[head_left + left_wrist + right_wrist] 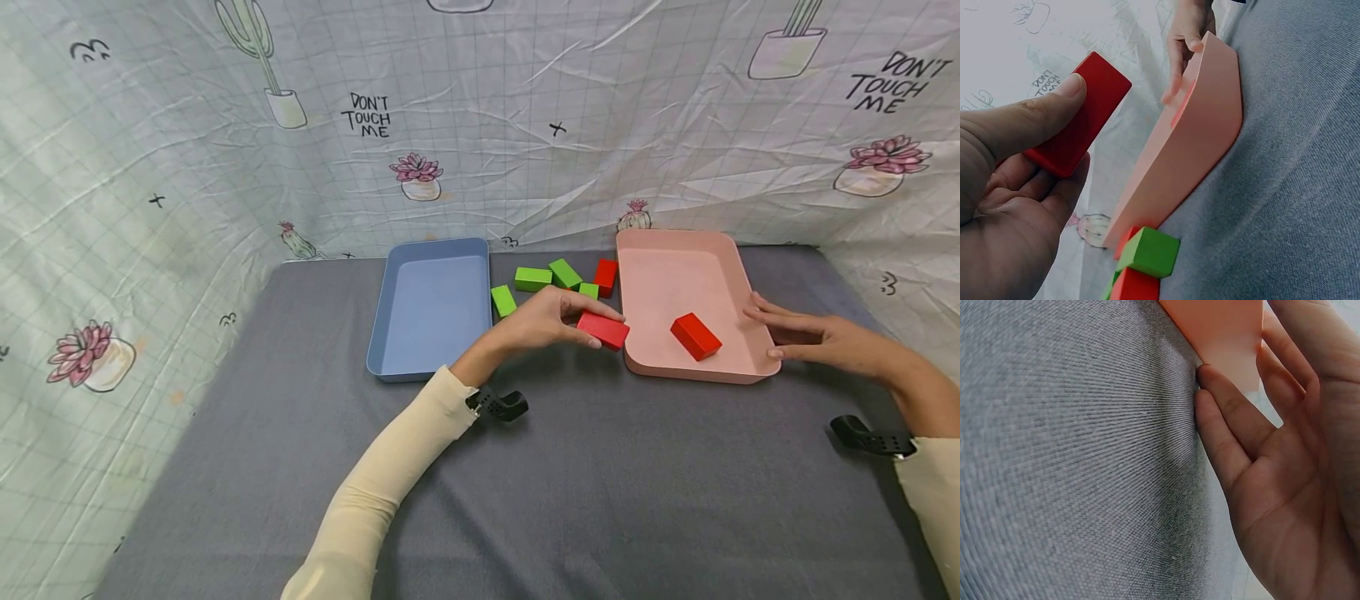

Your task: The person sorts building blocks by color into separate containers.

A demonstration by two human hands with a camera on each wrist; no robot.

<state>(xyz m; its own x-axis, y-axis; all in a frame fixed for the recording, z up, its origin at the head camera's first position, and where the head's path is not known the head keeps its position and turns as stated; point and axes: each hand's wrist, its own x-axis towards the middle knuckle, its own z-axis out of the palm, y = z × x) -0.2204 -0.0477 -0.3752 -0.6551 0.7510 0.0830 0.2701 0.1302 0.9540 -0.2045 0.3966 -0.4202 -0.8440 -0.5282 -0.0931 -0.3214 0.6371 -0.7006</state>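
Between thumb and fingers, my left hand point(536, 321) pinches a red block point(603, 330), held up beside the left rim of the pink tray point(656, 372). The left wrist view shows the thumb lying across the face of that red block point(1088, 115). Inside the tray lies another red block point(696, 336). My right hand point(832, 337) is at the tray's right side, its fingers extended along the rim and outer wall. Several green blocks point(533, 278) and a red block point(606, 277) lie behind my left hand, which partly covers the group.
A blue tray point(429, 371) stands left of the loose blocks, with nothing in it. The grey cloth surface point(600, 483) ends at a white patterned curtain point(525, 167) at the back and left. Black straps circle both wrists.
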